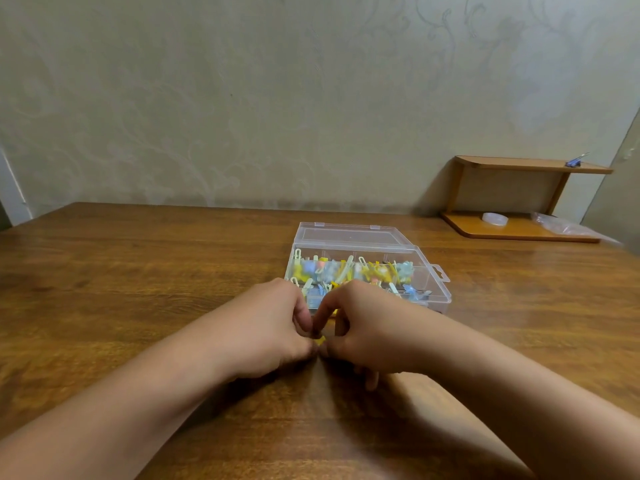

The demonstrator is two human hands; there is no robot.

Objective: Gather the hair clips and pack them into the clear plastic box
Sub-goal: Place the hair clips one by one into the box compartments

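Observation:
The clear plastic box (439, 284) lies open on the wooden table (138, 271), its lid (349, 234) folded back toward the wall. Several pastel hair clips (349, 270) in yellow, blue and pink fill its compartments. Just in front of the box, my left hand (270, 327) and my right hand (363, 327) meet with fingers curled. Both pinch a small yellow hair clip (320, 338) between their fingertips; most of it is hidden by the fingers.
A small wooden shelf stand (519, 195) sits at the table's far right against the wall, with a blue clip (575, 162) on top, a roll of clear tape (495, 218) and a crumpled plastic bag (561, 225) beneath.

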